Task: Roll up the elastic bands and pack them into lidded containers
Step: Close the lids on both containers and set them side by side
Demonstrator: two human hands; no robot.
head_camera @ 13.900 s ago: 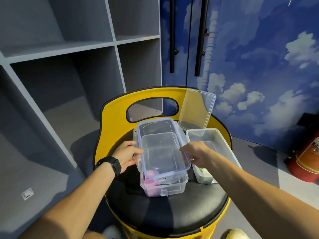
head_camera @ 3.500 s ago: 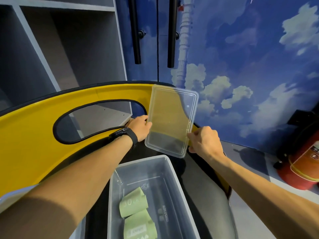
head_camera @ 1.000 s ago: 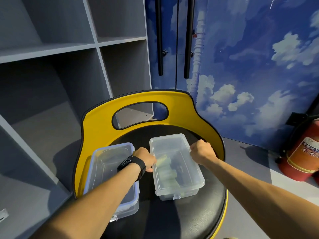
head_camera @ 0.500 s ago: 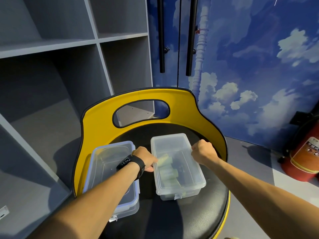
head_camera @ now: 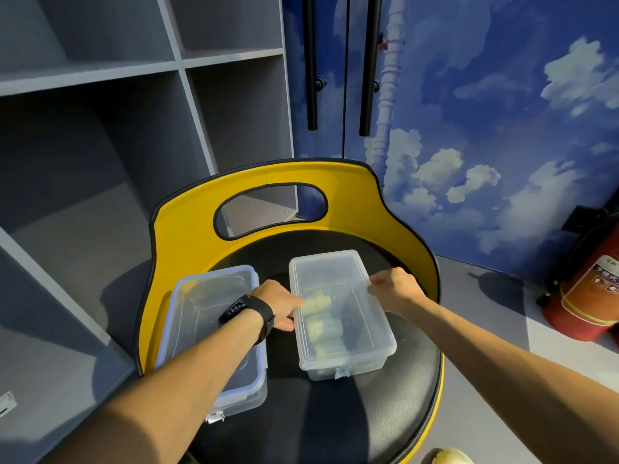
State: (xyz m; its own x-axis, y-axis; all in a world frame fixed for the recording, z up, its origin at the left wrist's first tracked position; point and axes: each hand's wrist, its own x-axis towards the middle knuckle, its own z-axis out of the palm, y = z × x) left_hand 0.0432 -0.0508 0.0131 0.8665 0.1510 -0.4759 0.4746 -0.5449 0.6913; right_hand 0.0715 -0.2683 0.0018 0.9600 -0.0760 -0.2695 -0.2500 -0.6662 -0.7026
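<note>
Two lidded clear containers stand on the black seat of a yellow chair (head_camera: 385,413). The right container (head_camera: 355,336) has its clear lid on, and rolled green elastic bands (head_camera: 321,319) show through it. My left hand (head_camera: 279,304) grips the lid's left edge with curled fingers. At the lid's right edge my right hand (head_camera: 392,288) grips it too. The left container (head_camera: 201,316) has a blue-rimmed lid and lies partly under my left forearm; its contents are hidden.
The chair's yellow backrest (head_camera: 301,182) curves behind the containers. Grey shelving (head_camera: 117,128) fills the left side. A sky-painted wall with black door handles (head_camera: 311,61) stands behind. A red fire extinguisher (head_camera: 589,296) sits on the floor at the right.
The clear lid taken from the backrest has been set onto the right container. Over the last second both hands have stayed at its edges with hardly any movement.
</note>
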